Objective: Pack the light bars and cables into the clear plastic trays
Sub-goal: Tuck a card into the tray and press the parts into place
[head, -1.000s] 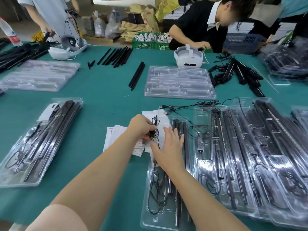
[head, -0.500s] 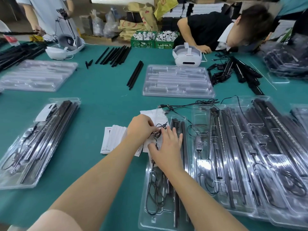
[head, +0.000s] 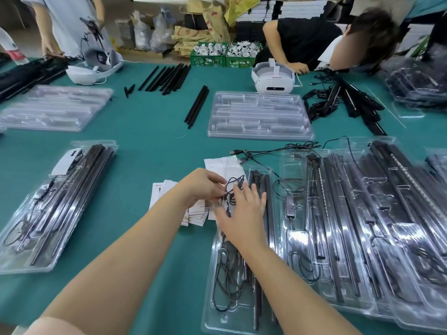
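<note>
Pinch grip, left hand [head: 203, 187]: your fingers hold a small bundle of thin black cable [head: 233, 189], lifted just above the far end of the nearest clear tray [head: 217, 308]. Right hand [head: 244, 213]: fingers extended and loose, touching the same bundle from the near side; nothing clenched in it.

Progress, judged from the layout: the nearest tray already carries black light bars [head: 261, 189] along its right channels and a looped cable [head: 223, 281] in its near left pocket. The bundle in hand is not yet seated. To your right, a row of filled trays [head: 362, 226] overlaps along the surface. One more filled tray [head: 55, 204] lies well apart on the left. Left to do: two empty trays [head: 260, 116] [head: 53, 107] farther out, plus loose bars [head: 197, 106] and a loose USB cable [head: 266, 152] lying beyond the tray in work.

Materials: trays are thin moulded plastic, glossy, with long ribbed channels and small pockets; strong glare on the ridges. Bars are long, slim, rigid, matte black. Cable is fine, limp, prone to tangling. White paper leaflets [head: 193, 213] lie under your hands. Surface [head: 145, 141] is covered in a flat teal mat.
</note>
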The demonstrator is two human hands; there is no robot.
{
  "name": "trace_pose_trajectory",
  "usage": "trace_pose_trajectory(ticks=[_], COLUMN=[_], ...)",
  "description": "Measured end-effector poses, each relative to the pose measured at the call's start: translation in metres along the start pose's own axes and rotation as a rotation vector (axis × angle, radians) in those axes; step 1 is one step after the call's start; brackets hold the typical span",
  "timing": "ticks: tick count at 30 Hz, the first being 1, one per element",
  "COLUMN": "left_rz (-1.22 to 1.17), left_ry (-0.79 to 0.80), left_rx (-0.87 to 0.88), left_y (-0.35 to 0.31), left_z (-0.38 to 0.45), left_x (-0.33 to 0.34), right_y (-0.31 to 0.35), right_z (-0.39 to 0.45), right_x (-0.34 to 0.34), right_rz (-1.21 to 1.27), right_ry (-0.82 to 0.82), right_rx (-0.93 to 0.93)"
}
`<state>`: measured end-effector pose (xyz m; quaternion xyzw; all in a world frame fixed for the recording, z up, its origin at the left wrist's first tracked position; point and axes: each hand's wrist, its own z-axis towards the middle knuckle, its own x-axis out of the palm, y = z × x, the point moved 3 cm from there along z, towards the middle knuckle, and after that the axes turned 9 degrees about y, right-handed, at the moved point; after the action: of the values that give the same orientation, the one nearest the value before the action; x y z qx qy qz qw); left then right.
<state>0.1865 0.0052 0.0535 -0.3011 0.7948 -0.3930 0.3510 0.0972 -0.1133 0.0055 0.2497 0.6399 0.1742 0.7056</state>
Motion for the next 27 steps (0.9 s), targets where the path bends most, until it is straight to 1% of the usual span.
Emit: trace_pose_trajectory(ticks=[2, 5, 9, 14, 17, 20, 23, 27], left_rz=[0.034, 0.185, 0.240, 0.199, 0.224, 0.275, 0.353, 0.377], left_ry=[-0.038, -0.130, -0.190, -0.194, -0.175, -0.189, -0.200, -0.186], left_rx=[0.012, 0.039, 0.056, 0.039, 0.025, 0.011, 0.030, 0.063], left_y=[0.001, -0.001, 0.004, 0.012, 0.012, 0.008, 0.006, 0.006], left_z=[-0.003, -0.006, -0.009, -0.009, -0.007, -0.003, -0.001, 0.000], left_x=[0.004, 0.007, 0.010, 0.009, 0.011, 0.010, 0.008, 0.007], right_y=[0.000, 0.000, 0.000, 0.000, 0.000, 0.000, 0.000, 0.000], right_z=[0.000, 0.000, -0.001, -0.001, -0.001, -0.001, -0.001, -0.001], right_x=[0.000, 0.000, -0.001, -0.001, 0.000, 0.000, -0.001, -0.001], right_rz=[0.000, 0.000, -0.015, -0.007, -0.001, 0.004, 0.007, 0.018], right_ry=[-0.008, -0.006, 0.007, 0.020, 0.014, 0.012, 0.015, 0.007], right_rx=[0.000, -0.002, -0.001, 0.002, 0.003, 0.002, 0.003, 0.001])
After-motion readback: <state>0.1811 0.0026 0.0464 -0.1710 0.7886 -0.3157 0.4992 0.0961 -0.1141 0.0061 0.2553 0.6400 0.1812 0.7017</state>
